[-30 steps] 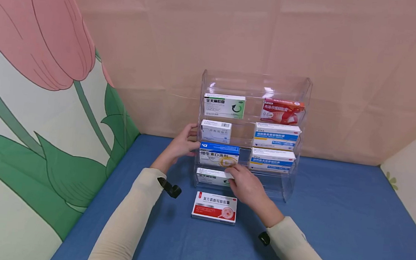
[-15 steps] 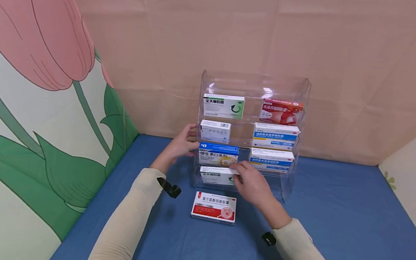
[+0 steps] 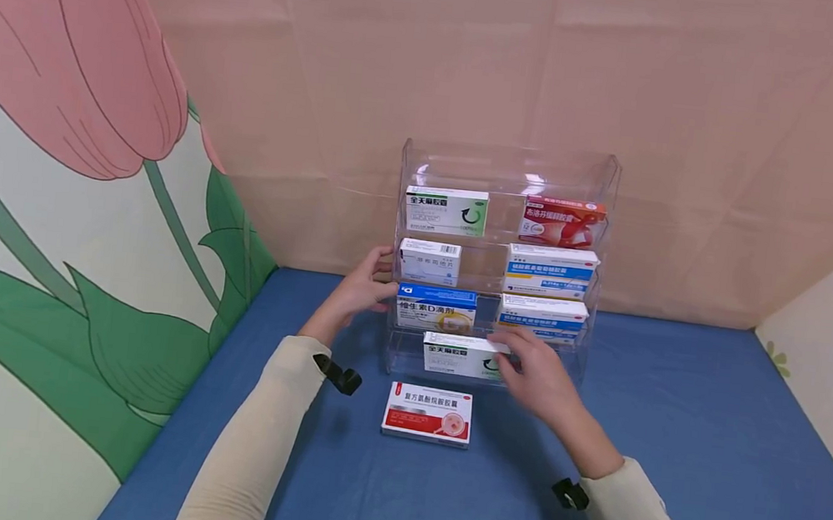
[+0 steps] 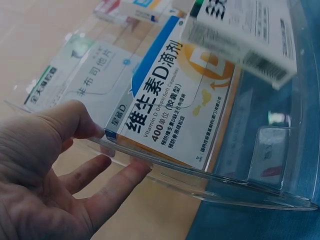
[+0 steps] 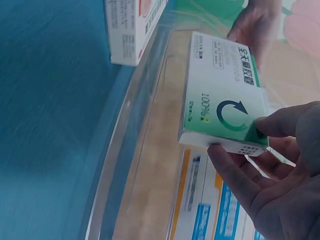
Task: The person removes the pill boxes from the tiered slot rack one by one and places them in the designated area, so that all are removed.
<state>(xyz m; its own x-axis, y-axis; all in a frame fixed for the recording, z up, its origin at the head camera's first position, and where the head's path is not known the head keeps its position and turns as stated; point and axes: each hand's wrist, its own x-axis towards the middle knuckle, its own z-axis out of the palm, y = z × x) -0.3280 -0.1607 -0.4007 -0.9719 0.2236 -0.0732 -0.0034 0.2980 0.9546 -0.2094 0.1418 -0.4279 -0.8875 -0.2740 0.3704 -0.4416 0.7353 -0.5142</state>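
My right hand (image 3: pixel 541 374) pinches the right end of a white and green medicine box (image 3: pixel 458 356) between thumb and fingers, at the bottom tier of the clear rack (image 3: pixel 504 166). In the right wrist view this medicine box (image 5: pixel 220 85) is tilted, its green end by the thumb. My left hand (image 3: pixel 359 290) grips the rack's left side wall, thumb in front and fingers behind. Beside that thumb stands a blue and white vitamin D box (image 4: pixel 170 100). On the cloth before the rack lies a red and white medicine box (image 3: pixel 427 414).
Higher tiers hold another white and green box (image 3: pixel 445 213), a red box (image 3: pixel 563 224), a pale box (image 3: pixel 429 263) and two blue-striped white boxes, the upper one (image 3: pixel 551 273) directly above the lower one (image 3: pixel 542 318). Blue cloth (image 3: pixel 672 419) covers the table; a pinkish backdrop (image 3: pixel 359 79) hangs behind.
My right hand has shifted the white and green box rightward along the bottom tier, from the left end toward the middle. The left hand stays on the rack's side.
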